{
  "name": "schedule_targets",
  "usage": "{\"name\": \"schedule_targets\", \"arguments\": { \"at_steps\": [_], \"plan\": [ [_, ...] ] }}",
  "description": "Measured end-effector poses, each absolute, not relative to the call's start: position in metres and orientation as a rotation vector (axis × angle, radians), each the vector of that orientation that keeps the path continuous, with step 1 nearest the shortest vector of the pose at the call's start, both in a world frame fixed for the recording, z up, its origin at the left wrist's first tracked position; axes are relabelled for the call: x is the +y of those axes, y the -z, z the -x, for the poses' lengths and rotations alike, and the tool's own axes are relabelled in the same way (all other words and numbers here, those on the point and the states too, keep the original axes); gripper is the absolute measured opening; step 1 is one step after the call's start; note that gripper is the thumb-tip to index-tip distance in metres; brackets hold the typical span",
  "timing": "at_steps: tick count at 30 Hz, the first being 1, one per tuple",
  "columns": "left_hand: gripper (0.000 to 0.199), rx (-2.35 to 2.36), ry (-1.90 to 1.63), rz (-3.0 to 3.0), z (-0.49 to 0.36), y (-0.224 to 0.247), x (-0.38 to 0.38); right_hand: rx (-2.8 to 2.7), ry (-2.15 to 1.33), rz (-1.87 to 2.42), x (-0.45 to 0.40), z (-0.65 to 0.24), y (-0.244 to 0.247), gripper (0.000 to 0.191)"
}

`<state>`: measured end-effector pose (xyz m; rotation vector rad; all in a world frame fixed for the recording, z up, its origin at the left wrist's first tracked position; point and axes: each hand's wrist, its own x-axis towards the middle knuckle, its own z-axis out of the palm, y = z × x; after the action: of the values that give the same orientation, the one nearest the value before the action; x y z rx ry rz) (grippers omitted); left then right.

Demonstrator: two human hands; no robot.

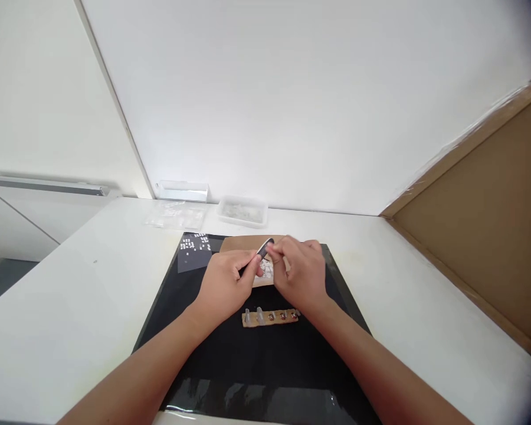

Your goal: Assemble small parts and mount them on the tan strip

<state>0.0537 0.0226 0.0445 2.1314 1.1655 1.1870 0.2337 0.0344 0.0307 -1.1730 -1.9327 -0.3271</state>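
Both hands meet over the black mat (pixel 248 366) — left hand (pixel 228 286) fingers pinch dark tweezers (pixel 259 255), tips slanting up-right toward the right hand (pixel 303 271), its fingers closed on something unclear; strip (pixel 269 317) just below them.

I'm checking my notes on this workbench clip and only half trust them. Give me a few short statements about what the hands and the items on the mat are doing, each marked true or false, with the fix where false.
1. The left hand holds a slim dark tool. True.
2. The right hand rests off the black mat, on the white table. False: it is over the mat, close against the left hand.
3. A tan strip with small studs lies on the mat nearer the person than the hands. True.
4. The clear tray sits on the mat. False: it sits on the white table near the wall.
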Motion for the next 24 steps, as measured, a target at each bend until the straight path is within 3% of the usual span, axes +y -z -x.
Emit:
{"name": "schedule_targets", "arguments": {
  "at_steps": [13,24],
  "plan": [
    [0.036,1.170,-1.033,-2.091,-0.051,-0.047,0.028,-1.801,0.246,1.182,0.035,-0.242,-0.035,0.016],
    [0.033,1.108,-0.947,-1.841,-0.046,-0.045,0.023,-1.664,-0.119,1.169,0.028,-0.246,-0.034,0.017]
  ]
}}
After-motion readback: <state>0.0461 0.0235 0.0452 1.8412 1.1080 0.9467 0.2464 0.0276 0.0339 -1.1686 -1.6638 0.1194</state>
